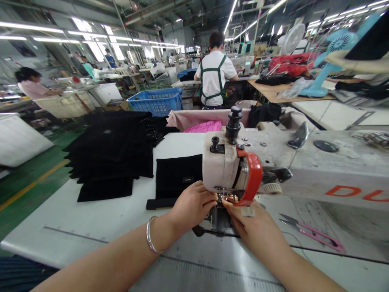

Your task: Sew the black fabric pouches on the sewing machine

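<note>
A black fabric piece [174, 175] with a small label lies flat on the white table, its right part passing behind the sewing machine head [219, 162]. Along its near edge runs a folded black strip [161, 203]. My left hand [193, 207], a silver bangle on its wrist, has its fingers closed at the cloth's near edge, fingertips by the presser foot. From the other side my right hand [253, 221] reaches in, thumb and fingers pinched close to the needle. What lies between its fingertips is hidden. An orange guard [253, 174] stands just above the right hand.
A tall stack of black fabric pieces [112, 150] sits on the left of the table. Pink-handled thread snips [319, 235] lie at the right. Behind are a pink-lined bin [194, 115], a blue basket [158, 101], a blue fan [328, 61] and a person [214, 77] facing away.
</note>
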Tool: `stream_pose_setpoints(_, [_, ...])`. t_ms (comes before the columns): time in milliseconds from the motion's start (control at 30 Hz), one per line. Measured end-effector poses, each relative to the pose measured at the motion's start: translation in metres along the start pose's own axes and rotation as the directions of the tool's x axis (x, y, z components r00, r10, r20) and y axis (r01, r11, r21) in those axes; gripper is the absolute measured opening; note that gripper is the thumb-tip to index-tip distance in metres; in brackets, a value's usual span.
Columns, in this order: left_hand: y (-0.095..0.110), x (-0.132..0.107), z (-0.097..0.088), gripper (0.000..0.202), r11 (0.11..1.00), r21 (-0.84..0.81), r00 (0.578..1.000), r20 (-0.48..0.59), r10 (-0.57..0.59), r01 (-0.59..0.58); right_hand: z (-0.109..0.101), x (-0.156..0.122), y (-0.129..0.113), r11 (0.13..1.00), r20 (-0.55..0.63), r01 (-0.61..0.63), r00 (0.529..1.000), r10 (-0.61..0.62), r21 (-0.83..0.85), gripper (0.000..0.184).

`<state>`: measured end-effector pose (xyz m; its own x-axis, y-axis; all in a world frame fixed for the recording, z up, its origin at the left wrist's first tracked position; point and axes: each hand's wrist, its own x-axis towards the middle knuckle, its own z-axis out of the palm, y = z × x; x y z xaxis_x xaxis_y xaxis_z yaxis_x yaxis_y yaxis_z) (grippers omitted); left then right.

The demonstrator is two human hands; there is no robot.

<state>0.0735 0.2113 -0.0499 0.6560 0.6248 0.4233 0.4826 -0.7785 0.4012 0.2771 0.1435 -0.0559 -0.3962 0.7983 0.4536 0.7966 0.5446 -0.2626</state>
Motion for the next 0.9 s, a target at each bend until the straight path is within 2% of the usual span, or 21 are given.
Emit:
stream_pose_setpoints(367, [0.003,0.0,-0.001,0.01,1.0,-0.001,1.0,-0.012,0.002,-0.002,0.003,0.0,0.0,1.0,-0.015,-0.015,1.0,0.016,0.023,0.035])
stream_pose_setpoints(667, [0.005,-0.001,-0.001,0.007,0.999,0.023,0.998,0.059,-0.039,0.038,0.003,-0.003,-0.001,0.995,-0.027,-0.029,0.999,0.032,0.099,0.037])
stream_pose_setpoints(767, [0.004,0.003,-0.008,0.009,0.997,0.057,0.993,0.103,-0.052,0.046,0.002,-0.004,0.002,0.993,-0.062,-0.027,0.997,0.034,0.112,0.035])
stream_pose_setpoints(833, [0.007,0.0,-0.02,0.031,0.994,0.086,0.99,0.121,-0.073,0.063,0.001,-0.005,0.005,0.992,-0.087,-0.032,0.995,0.043,0.121,0.032])
stream_pose_setpoints(900, [0.015,-0.013,-0.035,0.07,0.987,0.127,0.982,0.15,-0.114,0.095,0.001,-0.006,0.008,0.99,-0.107,-0.035,0.993,0.049,0.136,0.029])
